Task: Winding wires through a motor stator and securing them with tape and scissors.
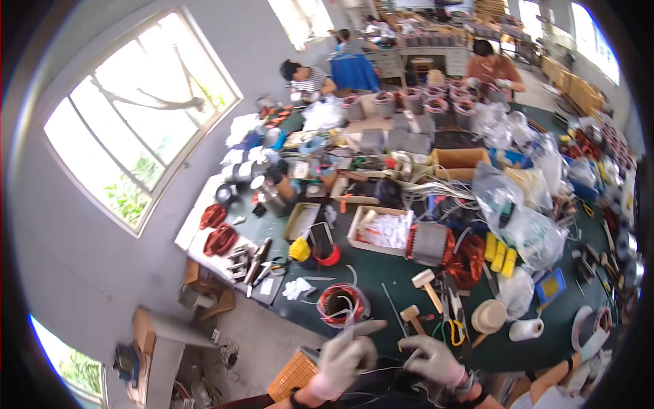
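Note:
At the table's near edge stands a stator (338, 305), a grey ring with red windings and pale cords or sleeves rising from it. My left hand (344, 358), in a pale glove and slightly blurred, is just in front of it. One of its fingers reaches right while the others curl around something I cannot make out. My right hand (434, 361), also gloved, hovers near the scissors, its fingers apart and pointing left. A thin white cord (383, 370) runs low between both hands; where its ends go is hidden.
Mallets (426, 286), yellow-handled scissors (455, 332), a wooden round block (488, 316) and a white roll (526, 330) lie to the right. A box of white slips (381, 230) stands ahead. Another person's gloved hand (595, 344) is at lower right, beside another stator.

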Demonstrator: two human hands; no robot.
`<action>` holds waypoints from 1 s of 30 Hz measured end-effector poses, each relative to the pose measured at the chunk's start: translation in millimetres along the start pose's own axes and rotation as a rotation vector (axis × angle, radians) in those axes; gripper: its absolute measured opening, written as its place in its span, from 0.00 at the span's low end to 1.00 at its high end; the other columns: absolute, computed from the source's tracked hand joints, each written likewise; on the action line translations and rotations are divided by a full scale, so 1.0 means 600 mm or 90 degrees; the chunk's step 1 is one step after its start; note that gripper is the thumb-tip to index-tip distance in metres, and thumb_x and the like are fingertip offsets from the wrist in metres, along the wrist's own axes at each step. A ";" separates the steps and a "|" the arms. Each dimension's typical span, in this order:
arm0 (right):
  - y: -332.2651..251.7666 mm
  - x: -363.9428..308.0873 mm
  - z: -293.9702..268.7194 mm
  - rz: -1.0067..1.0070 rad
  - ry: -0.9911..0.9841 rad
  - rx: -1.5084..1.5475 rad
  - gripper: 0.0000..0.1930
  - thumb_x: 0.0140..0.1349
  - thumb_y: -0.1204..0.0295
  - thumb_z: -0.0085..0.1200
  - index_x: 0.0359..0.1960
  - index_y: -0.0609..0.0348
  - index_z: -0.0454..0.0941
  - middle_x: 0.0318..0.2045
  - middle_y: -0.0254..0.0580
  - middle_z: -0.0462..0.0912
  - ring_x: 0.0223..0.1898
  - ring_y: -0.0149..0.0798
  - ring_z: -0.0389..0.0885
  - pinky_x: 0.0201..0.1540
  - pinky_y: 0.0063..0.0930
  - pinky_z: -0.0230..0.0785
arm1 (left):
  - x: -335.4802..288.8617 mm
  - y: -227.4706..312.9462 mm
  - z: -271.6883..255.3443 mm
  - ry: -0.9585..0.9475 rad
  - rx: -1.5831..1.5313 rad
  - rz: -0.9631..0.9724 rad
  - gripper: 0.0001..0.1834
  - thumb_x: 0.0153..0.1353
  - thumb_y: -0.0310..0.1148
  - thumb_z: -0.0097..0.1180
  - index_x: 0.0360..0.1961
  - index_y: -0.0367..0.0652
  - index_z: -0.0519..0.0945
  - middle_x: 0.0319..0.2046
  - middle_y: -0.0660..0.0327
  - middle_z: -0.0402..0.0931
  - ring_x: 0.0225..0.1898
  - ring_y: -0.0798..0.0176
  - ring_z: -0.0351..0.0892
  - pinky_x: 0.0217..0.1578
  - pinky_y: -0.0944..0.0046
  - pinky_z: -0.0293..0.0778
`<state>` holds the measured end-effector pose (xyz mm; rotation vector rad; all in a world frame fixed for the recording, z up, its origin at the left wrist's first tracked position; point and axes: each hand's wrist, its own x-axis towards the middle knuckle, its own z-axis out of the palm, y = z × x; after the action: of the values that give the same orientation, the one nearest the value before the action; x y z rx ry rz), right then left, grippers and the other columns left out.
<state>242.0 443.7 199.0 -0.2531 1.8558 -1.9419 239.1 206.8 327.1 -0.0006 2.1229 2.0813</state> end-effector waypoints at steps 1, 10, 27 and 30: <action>-0.016 0.002 0.030 0.004 -0.134 0.105 0.22 0.62 0.72 0.68 0.57 0.65 0.82 0.54 0.46 0.84 0.41 0.33 0.87 0.46 0.27 0.79 | 0.007 0.007 0.023 -0.042 -0.136 -0.099 0.25 0.76 0.31 0.43 0.69 0.29 0.70 0.24 0.63 0.78 0.17 0.76 0.64 0.20 0.74 0.61; 0.028 -0.063 -0.003 0.041 -0.013 -0.131 0.15 0.75 0.61 0.57 0.45 0.61 0.86 0.30 0.39 0.85 0.30 0.31 0.79 0.36 0.28 0.73 | -0.013 -0.044 -0.174 0.292 -0.350 -0.026 0.15 0.77 0.35 0.49 0.52 0.33 0.78 0.21 0.67 0.69 0.14 0.74 0.61 0.16 0.71 0.58; 0.052 -0.002 0.072 0.204 -0.016 -0.388 0.10 0.65 0.68 0.59 0.42 0.60 0.87 0.38 0.53 0.88 0.42 0.52 0.89 0.46 0.39 0.79 | 0.103 -0.250 -0.867 0.553 -0.474 0.050 0.19 0.81 0.50 0.45 0.42 0.48 0.77 0.20 0.73 0.65 0.16 0.77 0.57 0.17 0.72 0.55; 0.065 0.046 0.113 0.258 -0.023 -0.451 0.10 0.64 0.70 0.59 0.41 0.60 0.87 0.37 0.53 0.88 0.42 0.53 0.89 0.46 0.40 0.79 | 0.213 -0.305 -1.031 0.629 -0.413 -0.021 0.17 0.81 0.49 0.45 0.43 0.48 0.77 0.21 0.73 0.65 0.15 0.77 0.57 0.16 0.71 0.55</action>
<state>253.4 370.4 161.5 -0.1050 2.2907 -0.9672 60.6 -397.2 137.9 -1.3630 1.5713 2.9966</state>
